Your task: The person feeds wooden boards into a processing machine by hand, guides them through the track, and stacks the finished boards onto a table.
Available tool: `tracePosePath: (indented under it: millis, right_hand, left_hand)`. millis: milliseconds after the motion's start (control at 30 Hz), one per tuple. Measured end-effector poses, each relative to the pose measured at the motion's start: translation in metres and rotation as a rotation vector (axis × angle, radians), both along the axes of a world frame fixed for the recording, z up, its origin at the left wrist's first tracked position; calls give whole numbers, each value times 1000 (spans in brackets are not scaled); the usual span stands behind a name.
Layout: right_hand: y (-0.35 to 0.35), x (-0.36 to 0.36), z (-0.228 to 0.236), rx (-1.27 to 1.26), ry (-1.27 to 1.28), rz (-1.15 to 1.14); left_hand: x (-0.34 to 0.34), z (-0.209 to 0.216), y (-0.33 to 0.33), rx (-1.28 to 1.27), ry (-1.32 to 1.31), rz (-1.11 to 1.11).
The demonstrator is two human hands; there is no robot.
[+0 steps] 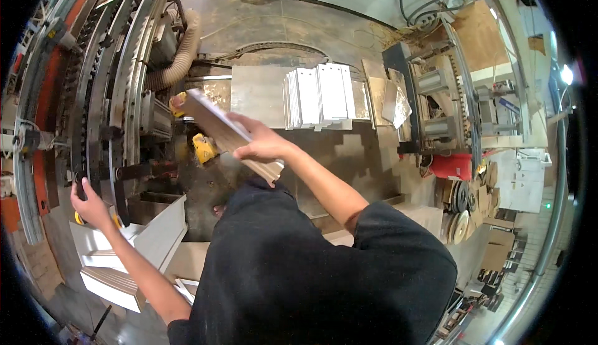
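My right hand [266, 142] grips a short stack of narrow boards [219, 124], white on one face and with brown edges. The stack is held at a slant in front of my body, its far end pointing up and left toward the machine. On the left, my left hand [93, 205] reaches to the near end of the machine's dark rails [84, 127]. Its thumb and fingers are apart beside a small dark part there, and whether they touch it is unclear. Below that forearm, more white boards with brown edges [112, 286] lie by a white trough [159, 236].
White panels [321, 95] stand in a row ahead on a low bed. A ribbed hose [187, 49] and yellow machine parts [204, 148] are by the rails. Another machine frame [436, 89] stands right, with a red unit [451, 166] and round discs [460, 196] nearer me.
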State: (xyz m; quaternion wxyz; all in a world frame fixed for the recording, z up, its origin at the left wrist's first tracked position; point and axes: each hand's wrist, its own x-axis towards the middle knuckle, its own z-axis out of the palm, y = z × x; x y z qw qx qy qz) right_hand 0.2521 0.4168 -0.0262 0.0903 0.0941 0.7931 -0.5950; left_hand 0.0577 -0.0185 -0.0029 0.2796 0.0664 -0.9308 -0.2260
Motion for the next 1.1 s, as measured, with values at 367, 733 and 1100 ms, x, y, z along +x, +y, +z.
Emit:
tracePosePath:
  millis: [367,733,1100]
  right_hand:
    - [217,-1,-199,698,-412,-511]
    - [268,5,-290,888,-614,-653]
    - [250,-10,-267,1089,-727,-461]
  left_hand:
    - [-4,-49,-48,-189,-322,147]
    - [7,-46,-89,-112,-369,96]
    - [14,-38,-85,-143,-417,132]
